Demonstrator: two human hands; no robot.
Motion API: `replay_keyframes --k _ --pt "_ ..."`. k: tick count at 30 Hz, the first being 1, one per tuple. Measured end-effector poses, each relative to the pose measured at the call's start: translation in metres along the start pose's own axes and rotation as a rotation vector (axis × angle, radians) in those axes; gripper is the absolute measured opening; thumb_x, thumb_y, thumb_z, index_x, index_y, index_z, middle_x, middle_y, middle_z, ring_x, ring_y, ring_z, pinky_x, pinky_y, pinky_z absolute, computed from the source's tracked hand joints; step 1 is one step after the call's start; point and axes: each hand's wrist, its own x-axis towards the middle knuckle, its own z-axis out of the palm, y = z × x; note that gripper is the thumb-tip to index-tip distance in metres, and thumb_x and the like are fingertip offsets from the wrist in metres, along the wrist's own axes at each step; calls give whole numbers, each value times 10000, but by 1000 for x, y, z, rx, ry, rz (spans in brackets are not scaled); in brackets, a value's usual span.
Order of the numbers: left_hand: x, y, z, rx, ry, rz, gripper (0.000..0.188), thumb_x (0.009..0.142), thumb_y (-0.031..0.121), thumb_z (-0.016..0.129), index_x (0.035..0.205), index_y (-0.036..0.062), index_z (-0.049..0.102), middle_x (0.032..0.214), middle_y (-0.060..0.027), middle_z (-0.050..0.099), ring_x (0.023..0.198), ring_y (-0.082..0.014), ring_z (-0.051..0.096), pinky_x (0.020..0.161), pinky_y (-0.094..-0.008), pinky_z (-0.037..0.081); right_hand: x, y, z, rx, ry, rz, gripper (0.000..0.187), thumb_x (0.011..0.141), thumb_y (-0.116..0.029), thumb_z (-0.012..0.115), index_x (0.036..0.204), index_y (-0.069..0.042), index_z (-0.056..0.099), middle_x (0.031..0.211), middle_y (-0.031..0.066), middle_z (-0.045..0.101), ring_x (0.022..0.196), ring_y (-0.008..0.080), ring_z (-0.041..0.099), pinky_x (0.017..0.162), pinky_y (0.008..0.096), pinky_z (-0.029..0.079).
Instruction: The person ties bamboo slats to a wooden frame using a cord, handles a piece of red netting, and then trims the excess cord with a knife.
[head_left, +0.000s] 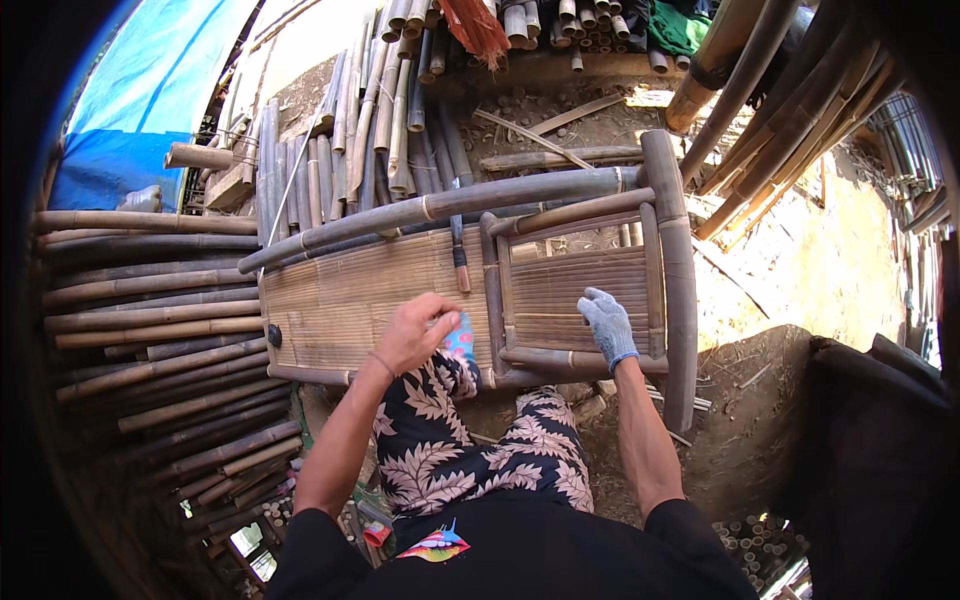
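Observation:
My left hand (415,330) is bare, with its fingers curled in above the front of a slatted bamboo bench (350,290). Beside its fingertips shows a blue and pink patterned, cloth-like thing (461,338); whether the hand grips it I cannot tell. My right hand (607,325), in a grey knit glove, hovers with fingers loosely bent and apart over a smaller framed bamboo panel (570,290) at the bench's right end. A narrow tool (460,255) with a dark shaft and a brown end lies across the bench's back rail, its kind unclear.
Stacked bamboo poles (160,325) fill the left side, and more cut poles (390,120) lie behind the bench. A thick bamboo post (668,270) bounds its right end. Tall leaning poles (780,110) stand at the far right. A blue tarp (150,90) hangs at the far left.

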Motion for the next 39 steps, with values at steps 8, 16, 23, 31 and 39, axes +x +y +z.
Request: replay_keyframes --k 8,16,23,31,39 --pt "183 -115 62 355 -393 -50 279 928 263 563 1035 49 707 983 -191 703 974 -354 668 872 -424 521 61 -45 19 812 89 -59 320 923 -140 580 1157 56 675 839 93 678 710 136 591 707 257 470" --pt "247 -235 195 235 -478 220 371 988 319 503 1234 68 620 1220 -203 629 1164 -367 580 986 -430 465 102 -14 28 -813 269 -231 395 996 -271 470 781 -14 678 853 247 692 760 375 687 709 461 576" --pt "265 -283 245 -231 -545 124 373 1009 369 521 1180 72 669 1119 -185 688 1090 -377 621 922 -422 491 48 1 98 -1005 -103 19 275 938 -233 491 792 -94 678 688 147 682 656 330 713 550 448 575" --pt "263 -266 228 23 178 699 464 849 254 696 1246 31 610 1208 -165 576 1129 -330 538 955 -408 457 41 -7 99 -1027 18 112 272 952 -257 496 800 -91 649 685 132 646 605 331 684 499 442 549" --pt "244 -270 269 87 216 707 644 833 291 704 1354 -6 470 1272 -193 468 1187 -360 433 1026 -503 350 126 -30 78 -1170 759 -147 210 926 -190 545 1068 -55 620 1147 141 637 735 298 691 649 415 540"
